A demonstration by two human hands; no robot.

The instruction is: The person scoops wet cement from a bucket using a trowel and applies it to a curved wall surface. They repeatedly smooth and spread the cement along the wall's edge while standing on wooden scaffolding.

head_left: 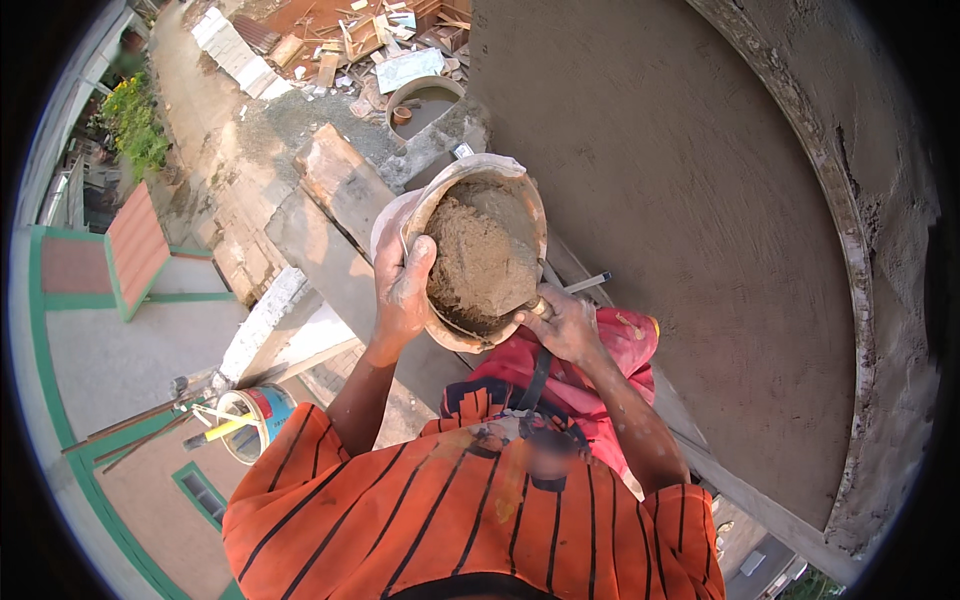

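A pale, worn bucket [388,222] is held up in front of my body, its mouth facing me. Grey-brown mortar [455,235] sits inside it. My left hand [402,292] grips the bucket's left side, with the thumb over the rim. On the lower right, my right hand [568,325] is closed round the short handle of a trowel [512,272]. The trowel's blade lies inside the bucket against the mortar, partly coated with it.
A broad smoothed mortar surface [650,190] fills the right, bordered by a rough raised edge [850,235]. Boards [345,265] run beneath me. At lower left hangs a smaller bucket [262,415] with a yellow-handled tool. Beyond are a round water basin [428,108] and scrap wood [365,40].
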